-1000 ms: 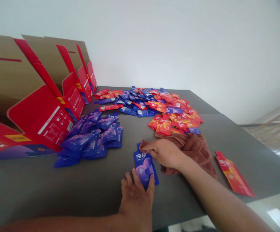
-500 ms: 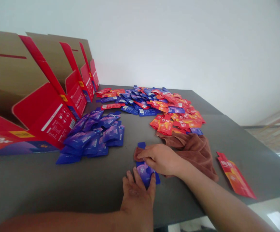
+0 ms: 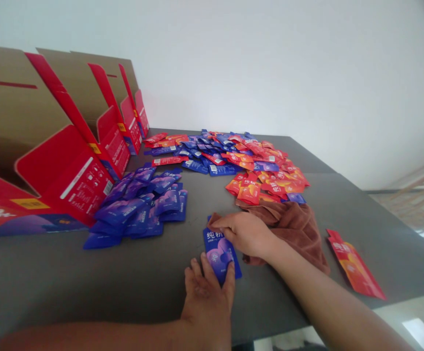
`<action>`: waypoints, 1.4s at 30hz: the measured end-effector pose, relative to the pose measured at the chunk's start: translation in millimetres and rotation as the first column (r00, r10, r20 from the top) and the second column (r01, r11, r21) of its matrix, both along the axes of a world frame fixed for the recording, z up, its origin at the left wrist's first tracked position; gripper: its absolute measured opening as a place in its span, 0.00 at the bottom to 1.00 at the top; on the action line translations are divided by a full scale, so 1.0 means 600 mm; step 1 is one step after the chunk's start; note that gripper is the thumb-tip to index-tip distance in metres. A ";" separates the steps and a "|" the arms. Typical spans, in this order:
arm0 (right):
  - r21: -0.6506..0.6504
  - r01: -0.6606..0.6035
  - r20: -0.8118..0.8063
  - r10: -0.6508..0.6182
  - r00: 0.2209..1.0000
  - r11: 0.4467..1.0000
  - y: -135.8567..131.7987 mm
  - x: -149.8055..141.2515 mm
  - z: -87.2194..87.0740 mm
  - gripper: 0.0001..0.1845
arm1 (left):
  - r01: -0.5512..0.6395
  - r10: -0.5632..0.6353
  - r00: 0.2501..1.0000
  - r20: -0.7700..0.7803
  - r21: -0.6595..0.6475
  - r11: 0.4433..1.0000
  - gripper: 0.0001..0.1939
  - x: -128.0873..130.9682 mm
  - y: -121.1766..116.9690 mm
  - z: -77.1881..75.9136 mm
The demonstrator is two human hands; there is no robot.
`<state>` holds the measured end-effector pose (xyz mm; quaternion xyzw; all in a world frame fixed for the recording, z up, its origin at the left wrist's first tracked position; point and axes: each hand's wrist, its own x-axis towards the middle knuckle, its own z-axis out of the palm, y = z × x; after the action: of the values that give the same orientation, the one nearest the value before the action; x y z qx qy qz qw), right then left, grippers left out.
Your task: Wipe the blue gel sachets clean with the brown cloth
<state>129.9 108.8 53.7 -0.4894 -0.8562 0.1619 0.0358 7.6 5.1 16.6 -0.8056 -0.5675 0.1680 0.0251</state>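
Observation:
A blue-purple sachet [image 3: 217, 251] lies flat on the dark table. My left hand [image 3: 206, 290] steadies its lower end between thumb and forefinger, the other fingers resting spread on the table. Bunched in the closed fingers of my right hand [image 3: 246, 234] is a corner of a brown cloth [image 3: 296, 229], pressed on the sachet's upper end. The rest of the cloth lies crumpled on the table to the right, partly under my right wrist. The sachet's top edge is partly hidden by the cloth and fingers.
Blue sachets [image 3: 142, 204] are heaped to the left, beside open red cardboard boxes [image 3: 80, 175]. A mixed pile of blue and red sachets [image 3: 230, 151] covers the back. One red sachet [image 3: 354, 263] lies alone near the table's right edge. A white wall [image 3: 234, 63] stands behind.
My right hand has shifted the cloth up toward the sachet's top edge, uncovering the white lettering. My left hand has stayed in place.

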 end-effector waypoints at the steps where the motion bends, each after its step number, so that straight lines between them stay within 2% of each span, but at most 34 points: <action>1: -0.001 0.025 0.009 -0.025 1.000 1.000 0.002 0.001 -0.001 0.18 | -0.002 0.002 1.000 -0.002 -0.026 1.000 0.30 0.000 0.002 0.002; 5: -0.014 0.033 0.009 -0.033 0.999 0.999 -0.002 0.002 0.004 0.18 | 0.005 -0.008 1.000 -0.029 -0.094 0.996 0.31 -0.001 0.007 0.010; 10: -0.087 -0.147 -0.135 0.135 0.982 0.985 -0.010 0.004 0.010 0.17 | 0.048 -0.051 0.998 -0.025 -0.101 0.994 0.32 -0.006 0.005 0.012; 12: -0.107 -0.159 -0.173 0.139 0.975 0.982 -0.010 0.006 0.010 0.17 | 0.056 -0.059 0.998 -0.020 -0.111 0.992 0.32 -0.008 0.004 0.012; 18: -0.044 0.032 -0.105 -0.037 0.994 0.999 0.002 0.011 0.010 0.16 | 0.049 -0.059 0.997 -0.048 -0.188 0.981 0.31 -0.009 0.011 0.026; 21: -0.042 0.066 -0.055 -0.068 0.996 0.997 0.005 0.019 0.017 0.16 | 0.052 -0.065 0.996 -0.057 -0.212 0.976 0.30 -0.010 0.014 0.035; 26: -0.067 0.156 0.186 -0.141 0.972 0.985 0.005 0.045 0.035 0.15 | 0.051 -0.065 0.996 -0.062 -0.216 0.975 0.30 -0.010 0.017 0.040; 28: -0.111 0.111 0.196 -0.088 0.977 0.988 0.001 0.054 0.040 0.19 | 0.053 -0.069 0.996 -0.056 -0.244 0.968 0.31 -0.009 0.019 0.039; 31: -0.190 0.017 0.163 0.014 0.987 0.982 -0.011 0.055 0.043 0.32 | 0.054 -0.064 0.997 -0.035 -0.239 0.969 0.31 -0.009 0.020 0.035; 36: -0.159 -0.095 0.134 0.117 0.984 0.983 -0.042 0.038 0.041 0.48 | 0.050 -0.046 0.999 0.024 -0.214 0.976 0.28 -0.014 0.023 0.032; 39: -0.168 -0.152 0.122 0.173 0.977 0.974 -0.054 0.032 0.037 0.54 | 0.058 -0.048 0.998 0.048 -0.221 0.974 0.28 -0.021 0.033 0.031; 42: -0.149 -0.137 0.143 0.158 0.977 0.979 -0.058 0.022 0.027 0.55 | 0.040 -0.029 0.998 0.052 -0.224 0.974 0.32 -0.027 0.048 0.032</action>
<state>143.1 73.9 70.0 -0.4368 -0.8771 0.1847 -0.0767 -8.8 33.9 35.7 -0.8169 -0.5312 0.2112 -0.0768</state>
